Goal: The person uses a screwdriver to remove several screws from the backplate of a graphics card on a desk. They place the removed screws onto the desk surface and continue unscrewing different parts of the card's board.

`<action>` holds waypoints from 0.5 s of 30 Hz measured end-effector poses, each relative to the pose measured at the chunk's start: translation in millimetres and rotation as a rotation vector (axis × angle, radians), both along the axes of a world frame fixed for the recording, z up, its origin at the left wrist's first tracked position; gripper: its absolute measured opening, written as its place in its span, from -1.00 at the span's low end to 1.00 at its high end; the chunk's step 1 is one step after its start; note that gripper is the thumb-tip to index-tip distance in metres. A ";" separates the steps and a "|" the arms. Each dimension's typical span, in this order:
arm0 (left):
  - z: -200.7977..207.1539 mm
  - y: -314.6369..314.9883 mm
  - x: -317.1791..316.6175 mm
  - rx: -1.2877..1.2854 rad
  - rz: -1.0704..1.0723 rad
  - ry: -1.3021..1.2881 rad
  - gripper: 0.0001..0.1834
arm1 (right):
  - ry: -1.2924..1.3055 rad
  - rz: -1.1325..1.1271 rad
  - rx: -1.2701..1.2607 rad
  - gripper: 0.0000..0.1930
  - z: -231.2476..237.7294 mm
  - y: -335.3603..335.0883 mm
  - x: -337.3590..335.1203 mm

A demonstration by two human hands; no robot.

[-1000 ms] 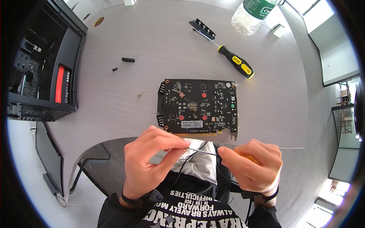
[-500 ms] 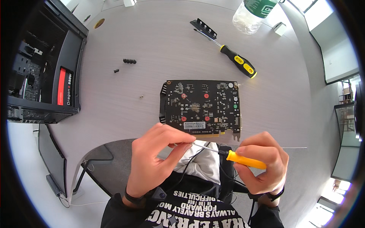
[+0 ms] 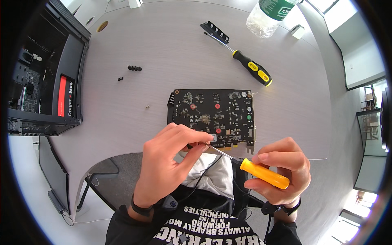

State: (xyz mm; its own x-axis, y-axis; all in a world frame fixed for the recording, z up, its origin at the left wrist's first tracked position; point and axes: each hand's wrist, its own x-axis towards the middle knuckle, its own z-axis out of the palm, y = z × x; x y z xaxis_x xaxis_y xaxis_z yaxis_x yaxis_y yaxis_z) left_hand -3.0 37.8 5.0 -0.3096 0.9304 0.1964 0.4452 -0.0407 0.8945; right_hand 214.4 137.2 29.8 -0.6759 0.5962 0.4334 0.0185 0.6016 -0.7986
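Observation:
A graphics card (image 3: 232, 116) lies flat on the table, its black board with red-marked screw points facing up. My left hand (image 3: 165, 157) covers its near left part, thumb and forefinger pinched at the tip of a yellow-handled screwdriver (image 3: 265, 174). Whatever small thing sits in that pinch is too hidden to name. My right hand (image 3: 288, 167) is closed around the yellow handle with thumb and fingers. The thin shaft slants up and left from the handle to the left fingertips, by the card's near edge.
An open computer case (image 3: 75, 49) stands at the left. Groups of small black screws (image 3: 134, 68) and tiny silver screws (image 3: 147, 107) lie on the table (image 3: 122, 126). Farther back are a black-and-yellow screwdriver (image 3: 253, 67), a black perforated bracket (image 3: 216, 30) and a plastic bottle (image 3: 263, 22).
Both hands have moved slightly away from me, bringing the pinch and screwdriver tip over the card's near edge. The screwdriver slants more steeply. The whole view has shifted a little.

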 end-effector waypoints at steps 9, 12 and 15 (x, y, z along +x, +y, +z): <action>-3.9 -0.1 -1.7 0.025 -0.012 0.040 -0.80 | -0.028 -0.047 0.110 -0.52 5.1 2.4 -1.0; -4.9 -0.5 -1.4 0.025 -0.011 0.050 -0.80 | -0.023 -0.054 0.138 -0.54 5.2 2.3 -1.8; -4.2 -0.4 -1.2 0.026 -0.012 0.047 -0.81 | -0.011 -0.054 0.149 -0.56 5.0 2.0 -1.8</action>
